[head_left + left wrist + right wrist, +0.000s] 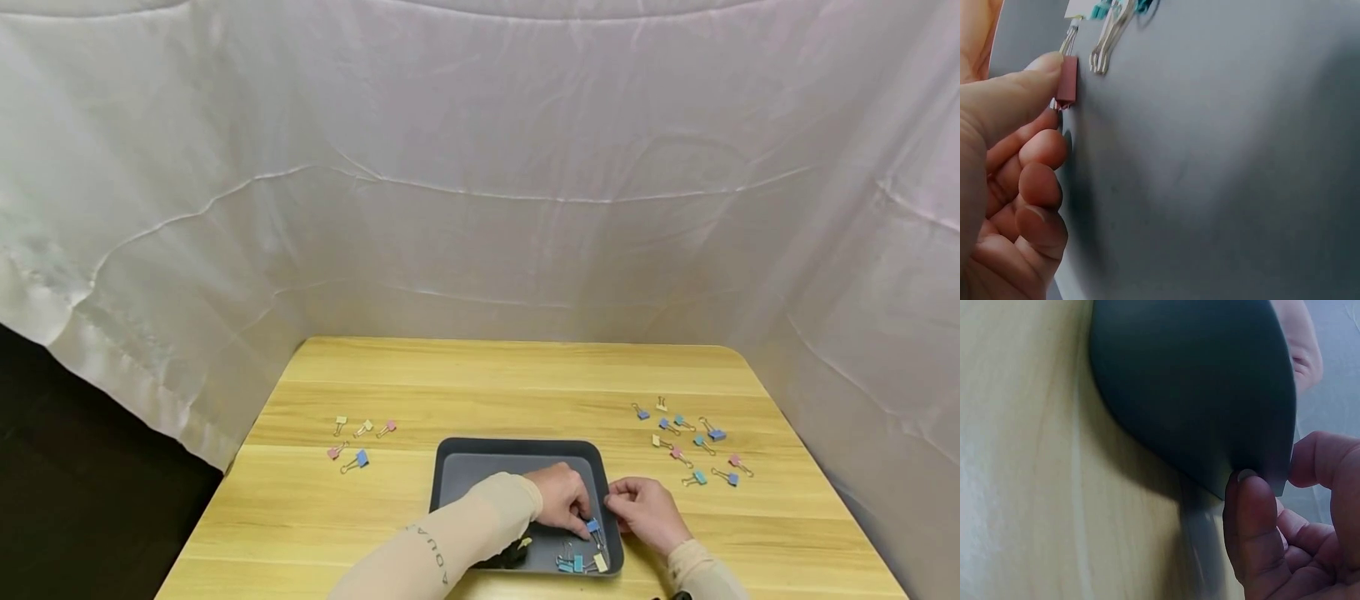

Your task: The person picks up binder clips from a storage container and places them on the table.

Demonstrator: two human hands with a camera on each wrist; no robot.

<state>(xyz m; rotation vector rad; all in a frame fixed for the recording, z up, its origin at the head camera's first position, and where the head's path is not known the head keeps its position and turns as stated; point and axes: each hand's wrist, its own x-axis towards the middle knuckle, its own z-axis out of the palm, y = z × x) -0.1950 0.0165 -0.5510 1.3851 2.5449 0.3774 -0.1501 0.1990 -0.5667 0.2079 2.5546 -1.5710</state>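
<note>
My left hand (561,497) reaches into the dark grey tray (517,446) near its right wall. Between thumb and finger it pinches a binder clip (1067,80), whose body looks dull red in the left wrist view. A blue binder clip (593,526) shows right at these fingertips in the head view. Teal binder clips (577,563) and a pale yellow one (600,562) lie in the tray's near right corner. On the outer right side, my right hand (651,512) grips the tray's rim, thumb and fingers on opposite sides of the wall.
Several mixed-colour binder clips (701,442) lie scattered on the wooden table (480,375) to the right. A smaller group of yellow, pink and blue clips (363,427) lies left of the tray. Pale curtains (525,208) hang behind the table and along its sides.
</note>
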